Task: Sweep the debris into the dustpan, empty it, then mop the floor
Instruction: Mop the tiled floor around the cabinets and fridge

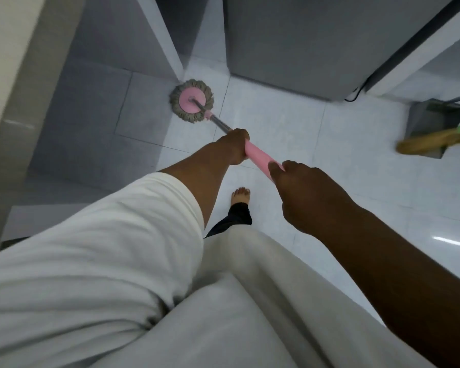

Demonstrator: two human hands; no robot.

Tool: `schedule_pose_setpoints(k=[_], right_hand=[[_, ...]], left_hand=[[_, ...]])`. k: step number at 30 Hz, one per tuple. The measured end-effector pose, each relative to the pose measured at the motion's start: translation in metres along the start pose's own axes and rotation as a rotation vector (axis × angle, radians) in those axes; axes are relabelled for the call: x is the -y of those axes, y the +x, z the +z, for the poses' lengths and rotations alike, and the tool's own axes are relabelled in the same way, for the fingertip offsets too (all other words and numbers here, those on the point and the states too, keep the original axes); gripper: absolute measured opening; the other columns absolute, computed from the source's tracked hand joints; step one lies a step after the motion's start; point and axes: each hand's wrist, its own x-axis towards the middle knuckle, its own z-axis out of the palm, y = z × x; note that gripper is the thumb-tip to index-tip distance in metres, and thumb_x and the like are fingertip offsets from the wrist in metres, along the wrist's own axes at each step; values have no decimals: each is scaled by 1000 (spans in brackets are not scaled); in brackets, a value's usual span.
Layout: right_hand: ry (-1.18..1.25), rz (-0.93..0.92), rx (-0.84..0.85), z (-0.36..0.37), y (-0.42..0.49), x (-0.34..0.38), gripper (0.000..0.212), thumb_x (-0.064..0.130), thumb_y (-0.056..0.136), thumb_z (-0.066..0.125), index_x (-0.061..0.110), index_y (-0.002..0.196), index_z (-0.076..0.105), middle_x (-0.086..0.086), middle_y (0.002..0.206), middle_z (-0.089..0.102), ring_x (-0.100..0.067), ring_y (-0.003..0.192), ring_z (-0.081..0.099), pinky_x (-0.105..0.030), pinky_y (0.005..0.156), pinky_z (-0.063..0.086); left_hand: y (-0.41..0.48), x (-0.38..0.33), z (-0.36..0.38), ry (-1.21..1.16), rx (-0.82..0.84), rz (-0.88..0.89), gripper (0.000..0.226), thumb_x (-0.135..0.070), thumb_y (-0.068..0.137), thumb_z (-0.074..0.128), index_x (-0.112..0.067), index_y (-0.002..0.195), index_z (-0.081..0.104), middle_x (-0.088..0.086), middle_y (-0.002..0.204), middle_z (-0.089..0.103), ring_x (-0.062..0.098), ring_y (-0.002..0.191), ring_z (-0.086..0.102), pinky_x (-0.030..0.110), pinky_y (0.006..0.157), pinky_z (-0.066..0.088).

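Note:
A round mop head [191, 100] with a pink disc and grey strands lies flat on the pale tiled floor [343, 181], close to a wall corner. Its metal pole runs back to a pink handle [258, 156]. My left hand [235, 148] grips the handle at its lower end. My right hand [300, 192] grips the handle's upper end, nearer to me. A grey dustpan [430, 123] stands on the floor at the right, with a straw broom [430, 143] with green binding lying across it.
A grey appliance [303, 41] stands straight ahead, with a black cable [359, 91] at its right foot. A white wall corner [168, 43] reaches the floor beside the mop head. My bare foot [241, 196] is below the handle. A pale wall [8, 75] runs along the left.

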Motion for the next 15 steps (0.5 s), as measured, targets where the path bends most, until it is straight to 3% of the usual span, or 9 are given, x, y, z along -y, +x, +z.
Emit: schedule_pose_setpoints(k=[4, 10, 15], right_hand=[[40, 53, 7, 37, -75, 13, 50, 9, 88, 53, 9, 136, 38, -9, 104, 54, -21, 70, 39, -29, 60, 30], [105, 166, 38, 91, -196, 41, 54, 9, 87, 52, 13, 139, 36, -5, 101, 52, -20, 69, 45, -27, 59, 32], [104, 231, 32, 108, -255, 59, 53, 10, 87, 55, 15, 137, 38, -3, 99, 53, -17, 67, 45, -24, 58, 30]], left_hand=[[-50, -20, 59, 36, 33, 57, 44, -16, 89, 66, -4, 127, 49, 14, 128, 54, 29, 110, 59, 39, 96, 49], [-132, -45, 154, 49, 87, 131, 42, -16, 89, 65, -7, 127, 48, 12, 126, 52, 28, 106, 59, 36, 88, 50], [-173, -60, 192, 152, 125, 206, 46, -21, 89, 66, -6, 129, 47, 13, 129, 51, 29, 109, 59, 41, 92, 50]])
